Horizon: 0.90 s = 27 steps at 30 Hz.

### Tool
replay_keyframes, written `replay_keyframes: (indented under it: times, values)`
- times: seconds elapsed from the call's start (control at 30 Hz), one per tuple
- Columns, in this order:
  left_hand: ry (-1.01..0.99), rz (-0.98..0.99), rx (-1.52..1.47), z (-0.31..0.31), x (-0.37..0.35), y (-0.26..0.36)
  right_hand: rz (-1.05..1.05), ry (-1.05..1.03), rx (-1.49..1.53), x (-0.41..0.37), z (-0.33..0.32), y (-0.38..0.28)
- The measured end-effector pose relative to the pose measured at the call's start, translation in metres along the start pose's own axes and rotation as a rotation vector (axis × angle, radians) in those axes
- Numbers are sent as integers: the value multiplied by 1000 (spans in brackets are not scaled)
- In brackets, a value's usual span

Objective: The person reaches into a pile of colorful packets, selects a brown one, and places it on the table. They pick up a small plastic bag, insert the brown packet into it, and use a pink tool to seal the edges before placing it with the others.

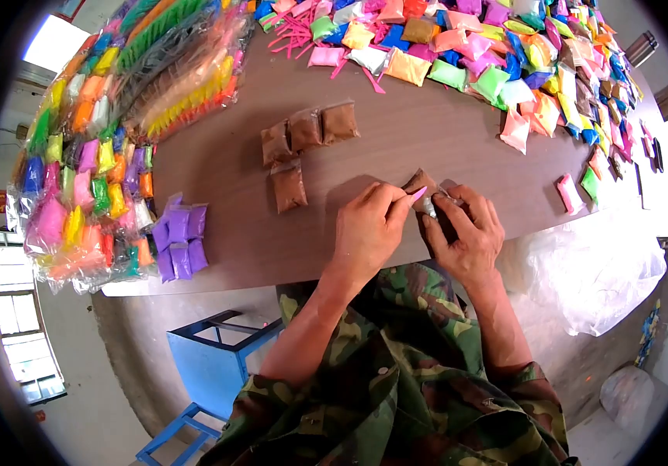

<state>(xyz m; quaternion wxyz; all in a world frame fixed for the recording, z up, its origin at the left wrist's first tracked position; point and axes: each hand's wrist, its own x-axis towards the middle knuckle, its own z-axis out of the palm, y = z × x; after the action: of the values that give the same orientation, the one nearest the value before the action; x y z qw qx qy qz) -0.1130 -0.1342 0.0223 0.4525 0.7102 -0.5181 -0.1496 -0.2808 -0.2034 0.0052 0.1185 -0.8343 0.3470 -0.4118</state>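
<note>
Over the table's near side, my left hand (371, 231) pinches a small pink plastic stick (419, 193) between thumb and fingers. A small clear packet of brown clay (421, 179) lies right in front of the fingertips, partly covered by them. My right hand (470, 231) is closed on the near end of that packet, where the clear film looks crumpled. To the left lie several more brown packets (303, 130), three in a row and a single one (289, 188) below them. Part of what the fingertips hold is hidden.
Purple packets (181, 239) sit at the table's left edge beside large bags of coloured packets (89, 190). A heap of loose packets (497, 54) and pink sticks (295, 29) fills the far side. A blue stool (213, 365) and a clear plastic bag (594, 268) are near the front edge.
</note>
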Motion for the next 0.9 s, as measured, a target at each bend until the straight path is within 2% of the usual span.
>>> replay_keyframes:
  times: [0.13,0.2,0.3,0.43,0.53,0.73,0.9]
  values:
    - [-2,-46,-14,1,8,-12,-21,32,-1,0,2,3]
    - [11,-1,107,-2,11,-12,-14,30,-7,-1,1,2]
    - [24,-22,130,-9,21,-18,4,31,-3,-3,3,4]
    - [-6,-44,43,-11,20,-3,-2,25,1,-2,2,3]
    - [-106,23,67,1,11,4,-1,10,-3,-3,1,3]
    - [-44,30,125,-5,32,-19,-32,56,37,-4,2,6]
    - [-78,-14,15,-5,23,-1,-5,38,33,-5,1,7]
